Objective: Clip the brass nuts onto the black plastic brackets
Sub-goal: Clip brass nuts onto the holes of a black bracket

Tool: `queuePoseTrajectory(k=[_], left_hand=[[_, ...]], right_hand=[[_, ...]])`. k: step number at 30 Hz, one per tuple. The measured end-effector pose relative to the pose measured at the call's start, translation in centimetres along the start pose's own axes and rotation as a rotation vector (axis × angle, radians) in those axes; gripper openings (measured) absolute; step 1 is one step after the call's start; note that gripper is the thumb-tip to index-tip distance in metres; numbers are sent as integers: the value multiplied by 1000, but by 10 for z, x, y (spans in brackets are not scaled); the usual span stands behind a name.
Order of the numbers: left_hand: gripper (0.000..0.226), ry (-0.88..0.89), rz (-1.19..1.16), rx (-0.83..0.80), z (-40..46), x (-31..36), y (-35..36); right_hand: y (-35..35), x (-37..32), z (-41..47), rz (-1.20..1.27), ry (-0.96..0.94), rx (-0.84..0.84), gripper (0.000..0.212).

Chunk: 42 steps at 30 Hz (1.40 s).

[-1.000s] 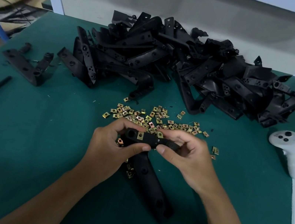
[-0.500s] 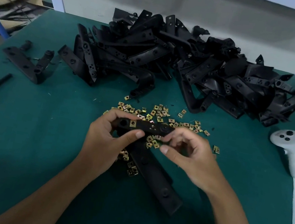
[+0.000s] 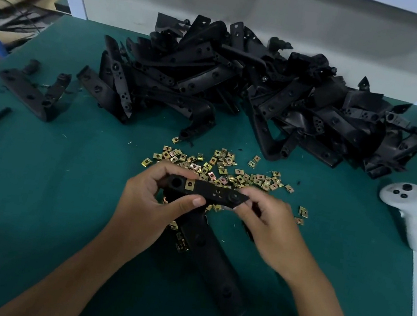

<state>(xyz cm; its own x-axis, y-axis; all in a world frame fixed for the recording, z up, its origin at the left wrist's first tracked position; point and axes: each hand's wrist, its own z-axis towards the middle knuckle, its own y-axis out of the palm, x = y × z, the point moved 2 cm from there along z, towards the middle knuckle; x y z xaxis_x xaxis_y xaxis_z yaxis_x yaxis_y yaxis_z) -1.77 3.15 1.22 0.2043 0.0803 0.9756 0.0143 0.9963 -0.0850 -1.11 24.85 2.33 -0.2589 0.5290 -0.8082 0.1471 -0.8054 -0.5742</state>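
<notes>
Both hands hold one L-shaped black plastic bracket [image 3: 212, 193] above the green table mat [image 3: 43, 199], just in front of the scattered pile of small square brass clip nuts [image 3: 216, 167]. The left hand [image 3: 150, 203] grips the bracket's short arm at its corner end, thumb curled across the front face and fingers wrapped over the top. The right hand [image 3: 271, 223] pinches the other end of that arm between curled fingers. The short arm lies level and faces up, showing a round hole near the left end, one brass nut already clipped on [image 3: 190, 184] beside it, and a raised round boss toward the right. The long arm slants down toward the person. Behind lies a heap of black plastic brackets [image 3: 254, 91]
</notes>
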Motion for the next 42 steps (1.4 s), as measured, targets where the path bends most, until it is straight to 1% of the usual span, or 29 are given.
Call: queuePoseTrajectory(k=[3, 6, 8, 10, 19, 26, 29, 32, 37, 42], left_hand=[[28, 8, 14, -24, -1, 0, 1], [30, -12, -2, -37, -2, -1, 1], [31, -15, 2, -52, -2, -1, 1], [30, -4, 24, -72, -3, 1, 2], [31, 24, 38, -86, -4, 2, 4], [31, 51, 67, -100, -3, 0, 3], [32, 39, 58, -109, -3, -1, 4], [33, 33, 33, -115, -3, -2, 4], [35, 42, 30, -119, -3, -2, 5], [37, 52, 28, -109, -4, -1, 5]], right_hand=[[0, 2, 3, 350, 106, 73, 20], [1, 0, 3, 570, 154, 69, 21], [-2, 0, 4, 672, 194, 86, 24], [-4, -1, 5, 712, 230, 105, 24], [-6, -7, 5, 734, 283, 123, 15], [-2, -8, 2, 641, 296, 87, 13], [0, -8, 3, 630, 286, 76, 16], [2, -8, 3, 637, 279, 70, 11], [6, -8, 3, 629, 313, 50, 22], [6, -5, 2, 641, 336, 39, 13]])
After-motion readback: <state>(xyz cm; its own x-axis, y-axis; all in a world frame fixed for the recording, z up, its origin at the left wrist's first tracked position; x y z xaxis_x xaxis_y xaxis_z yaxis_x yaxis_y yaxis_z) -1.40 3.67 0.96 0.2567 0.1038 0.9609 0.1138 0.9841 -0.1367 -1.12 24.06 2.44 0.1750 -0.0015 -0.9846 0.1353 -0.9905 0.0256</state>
